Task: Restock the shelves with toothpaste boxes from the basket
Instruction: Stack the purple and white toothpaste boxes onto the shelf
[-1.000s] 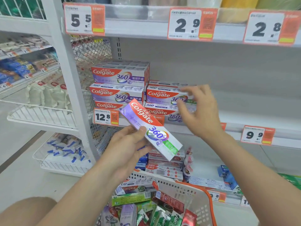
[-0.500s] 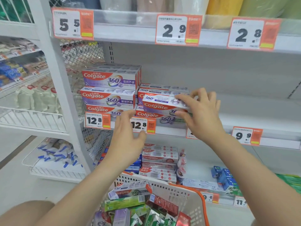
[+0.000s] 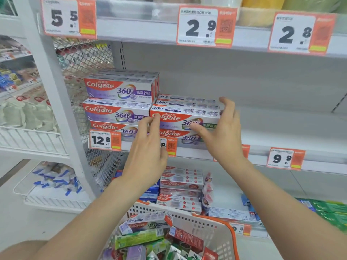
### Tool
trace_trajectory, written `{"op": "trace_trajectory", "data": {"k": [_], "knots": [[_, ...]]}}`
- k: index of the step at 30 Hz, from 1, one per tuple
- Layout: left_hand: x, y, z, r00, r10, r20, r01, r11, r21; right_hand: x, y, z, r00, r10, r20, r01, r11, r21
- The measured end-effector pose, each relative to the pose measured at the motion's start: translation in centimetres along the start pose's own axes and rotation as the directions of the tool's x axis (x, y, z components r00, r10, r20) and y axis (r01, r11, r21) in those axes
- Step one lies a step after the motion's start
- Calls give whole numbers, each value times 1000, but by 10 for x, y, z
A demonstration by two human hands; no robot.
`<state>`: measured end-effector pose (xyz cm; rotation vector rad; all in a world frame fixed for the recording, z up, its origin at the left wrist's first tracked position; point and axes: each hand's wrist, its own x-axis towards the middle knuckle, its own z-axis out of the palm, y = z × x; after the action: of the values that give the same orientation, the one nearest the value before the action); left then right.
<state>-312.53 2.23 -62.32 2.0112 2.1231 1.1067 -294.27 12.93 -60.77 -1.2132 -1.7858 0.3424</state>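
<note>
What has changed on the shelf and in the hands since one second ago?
The toothpaste box went from the left hand, tilted before the shelf, onto the right stack, where it lies flat. The left hand let it go and rose to touch its left end; the right hand presses its right end. The left stack, price tags and basket stayed.

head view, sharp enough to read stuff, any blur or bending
Head view: light flat and even, no hard shadows; big digits on the 2.9 price tag and Colgate boxes read fine, small print is soft; the basket blurs at the bottom edge; the white upright leans, wide-angle distortion.
</note>
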Motion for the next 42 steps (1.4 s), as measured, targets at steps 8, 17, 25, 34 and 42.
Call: {"op": "trace_trajectory", "data": {"k": [8, 17, 25, 34, 42], "knots": [[1, 1, 7, 998, -55, 26, 56, 997, -60, 4, 22, -15, 967, 209, 148, -194, 975, -109], [0, -1, 12, 995, -98, 34, 100, 992, -74, 11, 32, -21, 965, 126, 231, -99, 988, -122], [-1, 0, 12, 991, -131, 39, 133, 989, -60, 11, 30, -18, 970, 119, 213, -59, 961, -269], [0, 0, 9, 994, -105, 3, 105, 992, -64, 7, 0, -14, 951, 214, 225, -218, 976, -7], [8, -15, -17, 921, -211, -328, 170, 974, -149, -1, -24, -9, 991, 135, -24, -137, 985, -105]]}}
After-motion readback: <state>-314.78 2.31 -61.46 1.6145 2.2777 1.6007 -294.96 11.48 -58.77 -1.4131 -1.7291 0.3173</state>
